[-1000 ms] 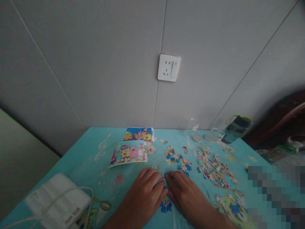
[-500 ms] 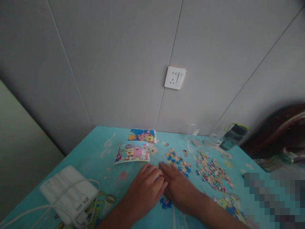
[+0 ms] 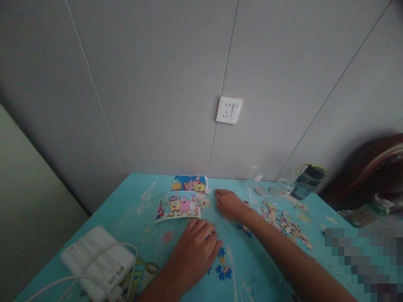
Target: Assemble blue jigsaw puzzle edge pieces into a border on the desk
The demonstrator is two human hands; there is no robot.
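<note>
Two bare hands lay on the turquoise cartoon-printed tabletop point(image 3: 126, 209). The left hand point(image 3: 197, 245) rested palm down, fingers loosely spread and flat, covering a small joined patch of blue jigsaw pieces point(image 3: 223, 268) whose edge showed at its four o'clock; pressing them flat seemed the reason for that pose, though I could not tell whether anything sat under the palm. The right hand point(image 3: 228, 203) was stretched out towards twelve o'clock, fingers curled down onto the table near the far edge; whether it pinched a piece I could not tell.

Just at nine o'clock from that hand lay a glossy cartoon reference picture point(image 3: 179, 205), with a second blue cartoon card point(image 3: 190, 183) behind it, both turned to face the person, probably for checking the pattern. At three o'clock spread a loose heap of pale and pink jigsaw pieces point(image 3: 285, 222). Farther out stood clear glass cups point(image 3: 285, 186) and a dark water bottle with a green loop point(image 3: 307, 180). At eight o'clock sat a white power strip with its cable point(image 3: 97, 260). A white wall socket with switch point(image 3: 229, 110) hung above. No writing could be read anywhere.
</note>
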